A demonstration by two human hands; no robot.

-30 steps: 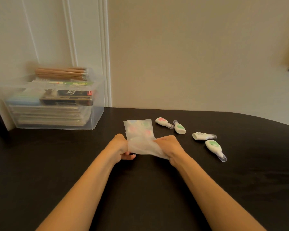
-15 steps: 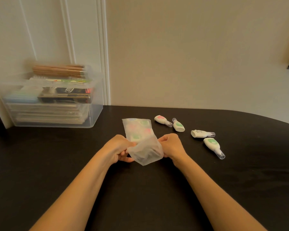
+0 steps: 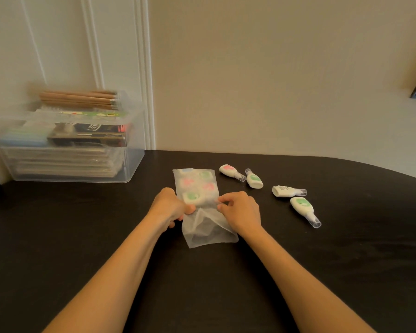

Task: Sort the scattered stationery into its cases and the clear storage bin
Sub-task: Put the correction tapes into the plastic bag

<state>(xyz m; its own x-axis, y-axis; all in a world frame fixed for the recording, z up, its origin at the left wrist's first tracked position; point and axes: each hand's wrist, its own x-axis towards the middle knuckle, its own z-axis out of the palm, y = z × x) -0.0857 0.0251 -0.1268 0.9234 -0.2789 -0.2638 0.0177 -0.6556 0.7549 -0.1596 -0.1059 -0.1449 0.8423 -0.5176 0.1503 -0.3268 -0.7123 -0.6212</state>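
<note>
A frosted plastic pouch point(image 3: 202, 212) lies on the black table point(image 3: 82, 236) with several pink and green correction tapes showing through its far half. My left hand point(image 3: 171, 207) pinches the pouch's left edge. My right hand point(image 3: 240, 212) pinches its right edge, and the near end gapes open between them. Four loose correction tapes lie to the right: a pink one point(image 3: 231, 172), a green one point(image 3: 253, 180), one face down point(image 3: 287, 191) and another green one point(image 3: 304, 210). The clear storage bin point(image 3: 70, 164) stands at the back left.
The bin holds stacked flat packs, a dark box and a bundle of wooden pencils point(image 3: 79, 98) on top. A wall runs right behind the table. The table's edge curves away at the far right.
The pouch has been laid flatter and drawn toward me, its near end now spread open. Both hands have shifted their pinch to the pouch's side edges.
</note>
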